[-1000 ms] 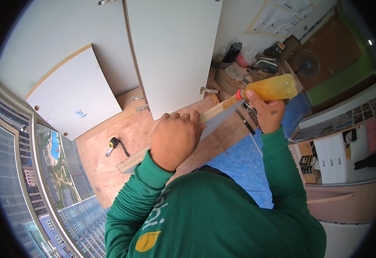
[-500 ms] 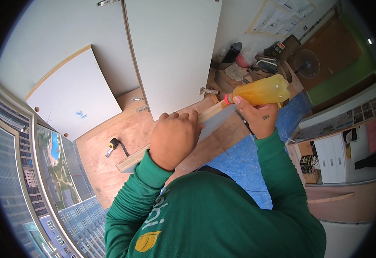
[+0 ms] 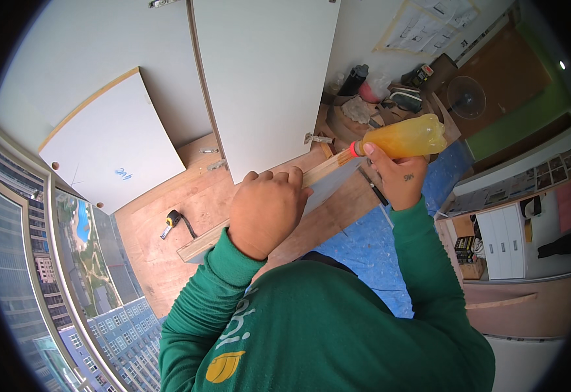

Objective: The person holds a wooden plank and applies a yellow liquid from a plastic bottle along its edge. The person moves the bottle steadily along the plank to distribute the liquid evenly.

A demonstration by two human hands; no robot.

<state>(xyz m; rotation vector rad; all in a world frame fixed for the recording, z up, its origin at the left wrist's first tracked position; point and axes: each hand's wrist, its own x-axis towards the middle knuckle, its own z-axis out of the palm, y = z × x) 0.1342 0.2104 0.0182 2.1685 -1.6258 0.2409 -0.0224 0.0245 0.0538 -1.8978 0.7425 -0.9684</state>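
Note:
My right hand [image 3: 400,179] is closed around a clear plastic bottle [image 3: 403,137] of yellow-orange liquid, which lies nearly sideways. Its red cap [image 3: 354,149] points left, right at the far end of a panel's narrow edge. Amber streaks of the liquid show on that edge next to the cap. The panel [image 3: 321,175] has a pale wooden edge and a whitish face. My left hand [image 3: 269,209] grips it around the middle, fingers curled over the edge and thumb on the near side.
A tape measure [image 3: 171,222] lies on the wooden work surface [image 3: 148,261]. White panels with hinges [image 3: 318,138] lean behind it. A dark-handled tool [image 3: 375,186] lies near my right hand. Bottles and bags crowd the back corner. Blue sheeting [image 3: 364,261] covers the floor; a window is at left.
My right hand and the bottle have shifted slightly to the right along the panel's edge, and amber streaks now show left of the cap. My left hand has barely moved.

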